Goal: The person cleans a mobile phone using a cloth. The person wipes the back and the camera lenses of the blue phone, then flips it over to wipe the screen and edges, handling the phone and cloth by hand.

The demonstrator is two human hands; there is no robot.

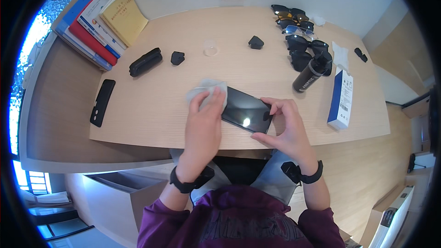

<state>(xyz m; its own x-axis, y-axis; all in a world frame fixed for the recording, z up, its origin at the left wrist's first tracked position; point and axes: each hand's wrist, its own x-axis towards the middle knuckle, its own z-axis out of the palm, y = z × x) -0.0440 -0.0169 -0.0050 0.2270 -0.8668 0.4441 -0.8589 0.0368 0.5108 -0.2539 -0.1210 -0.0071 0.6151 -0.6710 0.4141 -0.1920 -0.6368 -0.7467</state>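
Note:
A dark smartphone (pixel 245 110) lies on the desk, screen up, with a bright light reflected in its glass. My left hand (pixel 205 115) presses a pale grey cloth (pixel 206 85) over the phone's left end, fingers bent on the fabric. The cloth hides that end of the phone. At the other end, my right hand (pixel 288 126) grips the phone, thumb on the near edge and fingers on the far edge. Both wrists wear black bands.
On the wooden desk (pixel 183 73) lie a black phone case (pixel 102 103), a black glasses case (pixel 145 62) and small black blocks (pixel 256 42). Several sunglasses (pixel 303 43), a dark bottle (pixel 312 72) and a blue-white box (pixel 341 100) occupy the right. Books (pixel 98 23) stand back left.

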